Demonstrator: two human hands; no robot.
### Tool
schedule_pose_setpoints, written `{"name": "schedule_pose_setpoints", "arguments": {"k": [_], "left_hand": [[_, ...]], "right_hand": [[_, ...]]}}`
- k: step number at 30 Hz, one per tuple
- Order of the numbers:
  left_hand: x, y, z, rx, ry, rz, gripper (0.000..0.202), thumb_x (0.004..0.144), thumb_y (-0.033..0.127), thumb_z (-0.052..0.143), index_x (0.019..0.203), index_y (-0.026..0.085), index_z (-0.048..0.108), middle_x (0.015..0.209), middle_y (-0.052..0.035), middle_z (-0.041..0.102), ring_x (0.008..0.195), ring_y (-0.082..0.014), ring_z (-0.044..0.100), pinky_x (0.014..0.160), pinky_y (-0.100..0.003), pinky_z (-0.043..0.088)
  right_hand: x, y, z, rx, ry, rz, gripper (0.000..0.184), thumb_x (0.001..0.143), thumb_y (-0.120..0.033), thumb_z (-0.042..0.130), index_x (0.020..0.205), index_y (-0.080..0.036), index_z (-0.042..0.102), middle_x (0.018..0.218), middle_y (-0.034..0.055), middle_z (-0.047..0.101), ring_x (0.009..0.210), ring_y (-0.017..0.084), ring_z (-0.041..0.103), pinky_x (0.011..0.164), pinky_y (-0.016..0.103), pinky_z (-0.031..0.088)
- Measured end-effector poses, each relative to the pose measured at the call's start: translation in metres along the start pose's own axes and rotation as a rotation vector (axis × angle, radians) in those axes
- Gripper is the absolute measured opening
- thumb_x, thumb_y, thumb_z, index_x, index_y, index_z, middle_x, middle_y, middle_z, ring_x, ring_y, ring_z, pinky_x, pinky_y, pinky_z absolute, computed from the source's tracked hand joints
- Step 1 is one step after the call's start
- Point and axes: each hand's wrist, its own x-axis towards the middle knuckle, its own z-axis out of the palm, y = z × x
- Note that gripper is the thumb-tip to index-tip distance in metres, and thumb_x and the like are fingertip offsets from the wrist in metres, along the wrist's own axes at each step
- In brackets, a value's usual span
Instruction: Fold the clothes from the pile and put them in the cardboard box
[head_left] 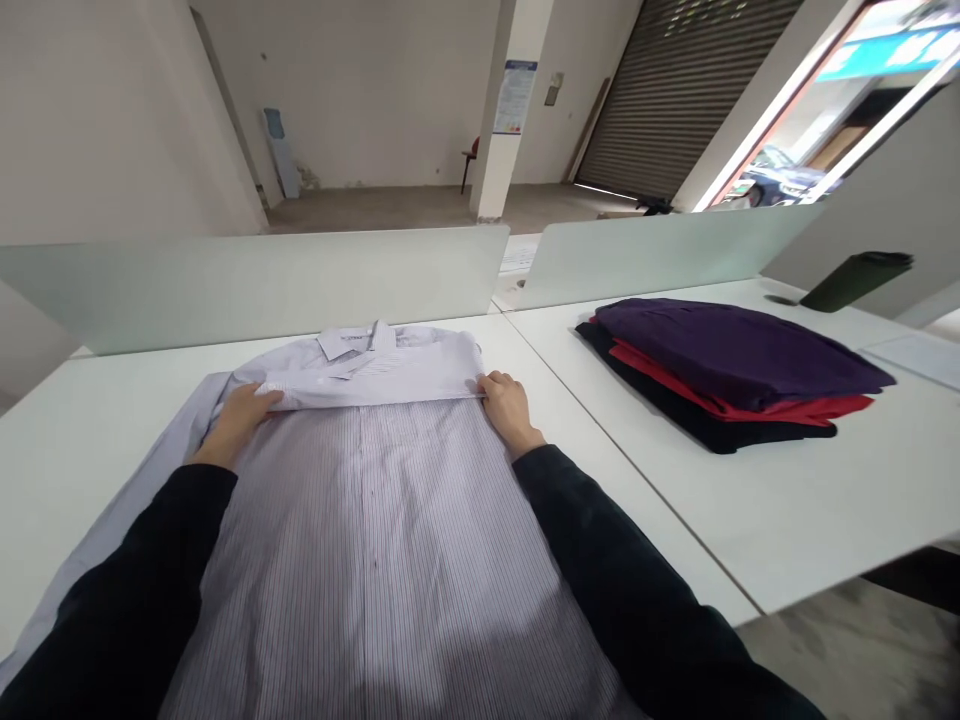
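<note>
A striped, pale purple button-up shirt (367, 520) lies spread on the white table with its collar toward the far side. One sleeve is laid straight across the chest just below the collar, and the other trails down the left side. My left hand (241, 415) pinches the folded sleeve near its left end. At the right end, my right hand (510, 405) grips the cuff between thumb and fingers, beside the shirt's right edge. Both hands are closed on the fabric.
Right of the table seam is a stack of folded clothes, with a purple garment (735, 345) over red and black ones. Frosted divider panels (300, 280) run along the back edge. A dark green object (855, 280) stands at the far right.
</note>
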Motion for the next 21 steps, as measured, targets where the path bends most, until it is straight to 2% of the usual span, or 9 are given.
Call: {"name": "schedule_pose_setpoints", "arguments": {"k": [3,5,7,9,12,14,16,18,21], "left_hand": [[0.002,0.000,0.000,0.040,-0.026,-0.025,0.012,0.066,0.027,0.064,0.073,0.020,0.059,0.078,-0.0059,0.064,0.081,-0.0275,0.065,0.071,-0.039,0.054],[0.002,0.001,-0.001,0.061,-0.037,-0.024,0.015,0.068,0.031,0.064,0.077,0.020,0.060,0.079,-0.0052,0.064,0.083,-0.0275,0.065,0.072,-0.039,0.054],[0.002,0.003,-0.003,0.093,-0.023,-0.015,0.017,0.069,0.035,0.065,0.077,0.021,0.059,0.082,-0.0058,0.063,0.093,-0.0305,0.064,0.081,-0.043,0.053],[0.002,0.008,-0.002,0.173,0.057,0.038,0.020,0.065,0.032,0.069,0.079,0.021,0.059,0.094,-0.0090,0.063,0.111,-0.0357,0.056,0.096,-0.050,0.046],[0.003,0.027,0.010,0.376,0.209,0.256,0.030,0.066,0.024,0.068,0.095,0.021,0.061,0.122,-0.0139,0.055,0.127,-0.0393,0.042,0.108,-0.055,0.032],[0.006,0.049,0.030,0.467,0.149,0.428,0.031,0.072,0.024,0.062,0.103,0.019,0.061,0.127,-0.0156,0.053,0.128,-0.0377,0.042,0.109,-0.053,0.029],[0.011,0.079,0.060,0.472,-0.027,0.549,0.028,0.079,0.025,0.057,0.104,0.016,0.063,0.124,-0.0172,0.056,0.128,-0.0344,0.044,0.112,-0.049,0.026],[0.016,0.112,0.098,0.452,-0.147,0.620,0.030,0.083,0.029,0.054,0.107,0.013,0.065,0.124,-0.0170,0.059,0.126,-0.0310,0.047,0.112,-0.043,0.027],[0.020,0.157,0.163,0.410,-0.268,0.667,0.033,0.087,0.035,0.051,0.108,0.014,0.067,0.121,-0.0147,0.063,0.119,-0.0276,0.053,0.106,-0.038,0.033]], "right_hand": [[0.000,0.004,0.001,0.030,-0.006,-0.014,0.030,0.081,0.000,0.045,0.089,-0.018,0.067,0.093,0.0089,0.065,0.088,0.023,0.054,0.074,0.033,0.036],[0.000,0.007,0.002,0.057,-0.005,-0.036,0.033,0.079,0.000,0.046,0.096,-0.018,0.069,0.103,0.0093,0.066,0.094,0.023,0.054,0.077,0.033,0.039],[0.000,0.009,0.003,0.102,-0.001,-0.079,0.038,0.079,0.000,0.048,0.104,-0.018,0.069,0.115,0.0090,0.065,0.102,0.023,0.053,0.084,0.034,0.040],[0.001,0.010,0.004,0.154,0.000,-0.128,0.039,0.079,-0.001,0.048,0.106,-0.018,0.070,0.119,0.0076,0.065,0.107,0.024,0.051,0.090,0.036,0.040],[0.002,0.010,0.005,0.196,-0.002,-0.164,0.037,0.080,-0.001,0.046,0.100,-0.018,0.072,0.112,0.0062,0.068,0.105,0.024,0.052,0.093,0.038,0.039],[0.002,0.008,0.002,0.187,0.011,-0.151,0.035,0.079,-0.001,0.047,0.100,-0.017,0.071,0.111,0.0076,0.067,0.102,0.024,0.052,0.090,0.037,0.039],[0.001,0.007,-0.001,0.152,0.040,-0.131,0.031,0.078,-0.001,0.050,0.099,-0.015,0.070,0.109,0.0099,0.065,0.098,0.024,0.052,0.085,0.035,0.039],[-0.001,0.006,-0.005,0.100,0.063,-0.136,0.027,0.078,-0.002,0.052,0.095,-0.015,0.068,0.103,0.0100,0.064,0.093,0.023,0.051,0.082,0.034,0.037],[-0.005,0.006,-0.008,0.054,0.043,-0.201,0.023,0.083,-0.003,0.050,0.089,-0.018,0.067,0.093,0.0075,0.064,0.089,0.022,0.051,0.081,0.034,0.034]]}}
